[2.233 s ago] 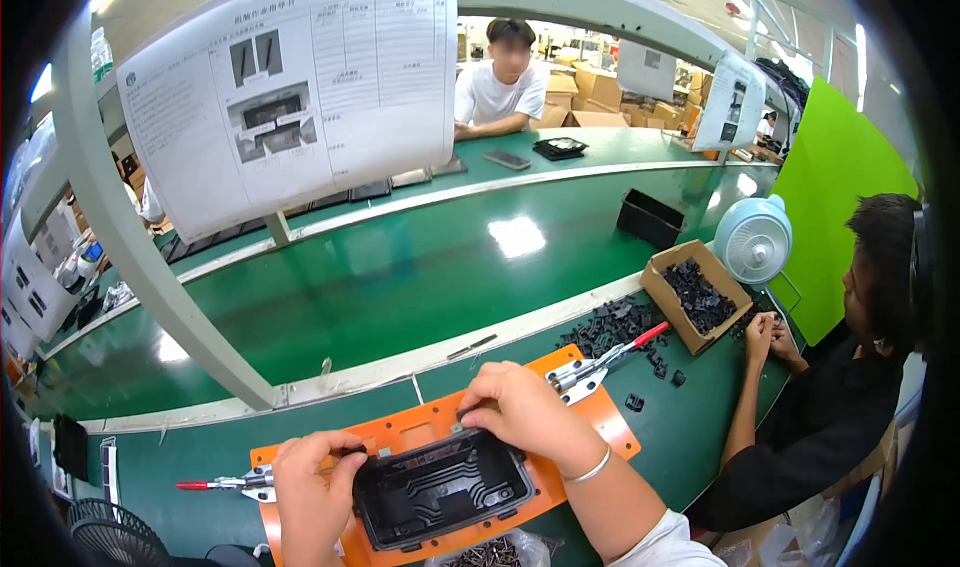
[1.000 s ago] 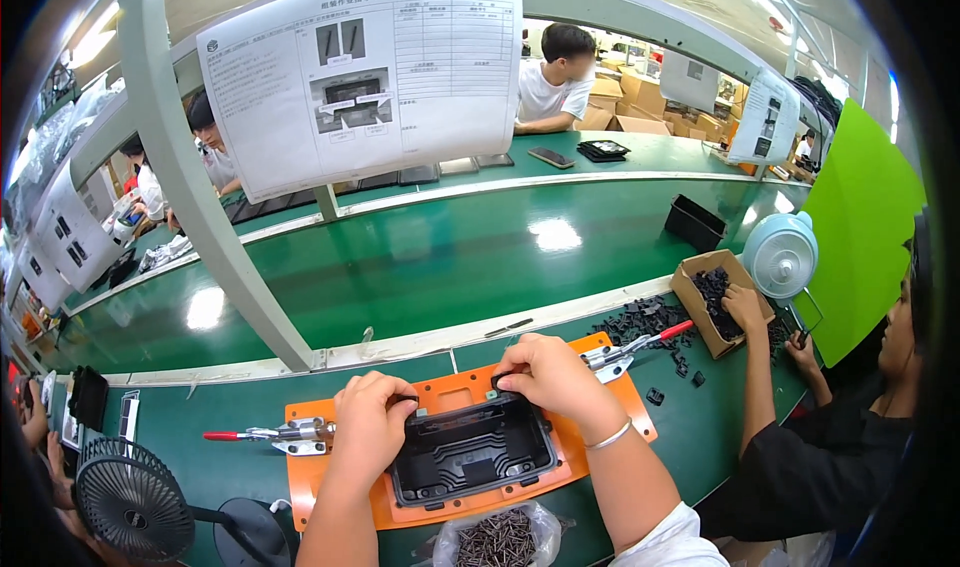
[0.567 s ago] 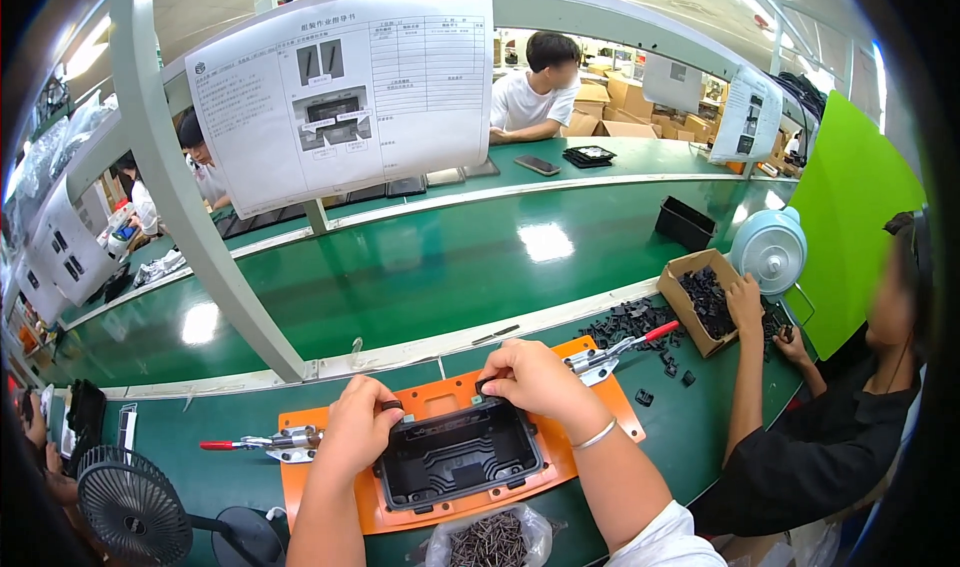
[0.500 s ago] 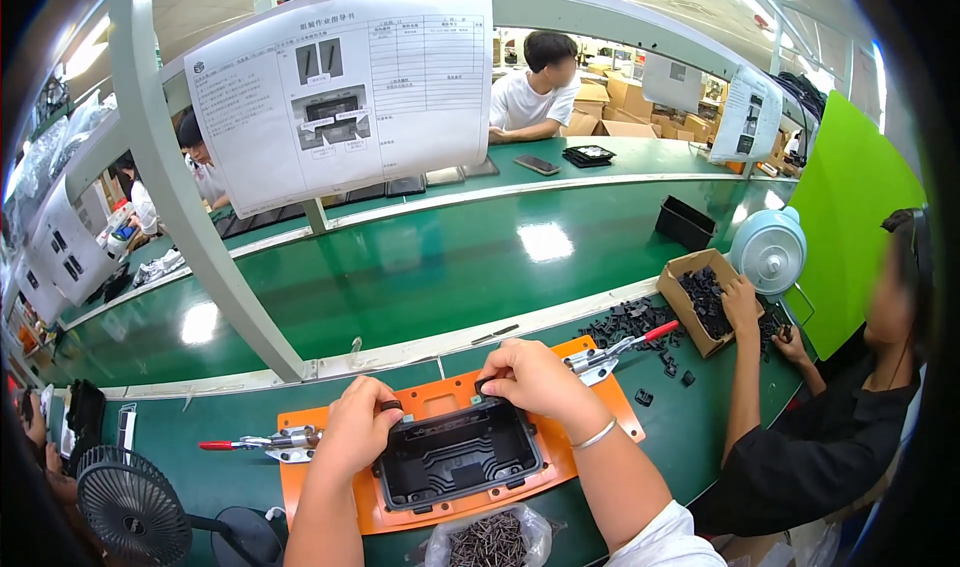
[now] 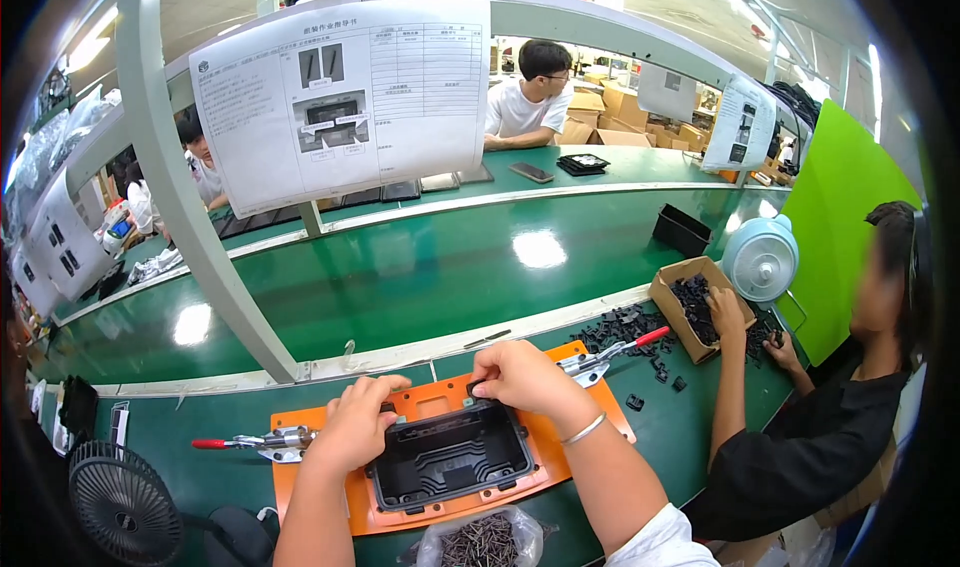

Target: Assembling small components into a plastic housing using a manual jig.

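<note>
Black housing (image 5: 452,457) unmoved; both hands stay gripping.

Green conveyor belt (image 5: 450,267) (glossy under ceiling lights), grey frame post (image 5: 190,197), cardboard boxes (image 5: 620,117) behind

- The scene is lit brightly and evenly from overhead; strip lights are seen at the upper right.
- Two white glare patches are reflected on the glossy green conveyor belt (image 5: 430,267).
- Only soft, short shadows are cast beneath the hands.
- Straight rails are bent toward the rim, and the corners are blacked out by the fisheye surround.
- The centre is rendered sharp; the periphery is slightly smeared.
</note>
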The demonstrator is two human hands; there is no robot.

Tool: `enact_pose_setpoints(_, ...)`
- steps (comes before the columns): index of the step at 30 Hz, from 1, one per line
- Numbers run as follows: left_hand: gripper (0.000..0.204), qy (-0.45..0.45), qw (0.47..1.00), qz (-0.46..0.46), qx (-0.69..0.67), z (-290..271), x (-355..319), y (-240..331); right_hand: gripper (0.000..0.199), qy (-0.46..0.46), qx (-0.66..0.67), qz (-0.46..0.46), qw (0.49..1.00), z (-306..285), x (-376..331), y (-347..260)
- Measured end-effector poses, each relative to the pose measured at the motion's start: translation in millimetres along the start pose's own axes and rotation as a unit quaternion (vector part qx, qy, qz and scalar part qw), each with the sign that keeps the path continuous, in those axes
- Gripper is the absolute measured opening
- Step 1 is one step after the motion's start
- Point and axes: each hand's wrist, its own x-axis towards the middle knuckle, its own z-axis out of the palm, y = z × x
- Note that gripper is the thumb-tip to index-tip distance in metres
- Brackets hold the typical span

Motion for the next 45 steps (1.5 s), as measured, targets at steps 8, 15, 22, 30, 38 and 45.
enact_pose_setpoints(8, 0.050, -0.072, 0.996, -0.012, 0.044, -5, 4, 3, 0.016, -0.025, 0.006, 0.050, 0.998, -1, 1, -5)
enact_pose_setpoints(15, 0.055, -0.094, 0.993, -0.019, 0.066, -6, 8, 2, 0.017, -0.025, -0.032, 0.054, 0.998, -2, 1, -7)
enact_pose_setpoints(22, 0.059, -0.068, 0.997, -0.005, 0.035, -4, 9, -8, 0.016, -0.042, -0.048, 0.069, 0.996, -2, 5, -10)
enact_pose_setpoints(30, 0.057, -0.074, 0.997, -0.006, 0.023, -3, 9, -6, 0.019, 0.022, -0.056, 0.042, 0.997, 2, -3, -11)
enact_pose_setpoints(38, 0.053, -0.046, 0.999, -0.016, -0.024, -1, 7, -6, 0.022, 0.033, -0.044, 0.051, 0.997, 9, -6, -7)
enact_pose_setpoints(45, 0.052, 0.099, 0.995, 0.007, 0.023, 9, -6, 3, 0.017, 0.121, -0.136, 0.013, 0.983, 20, -16, -23)
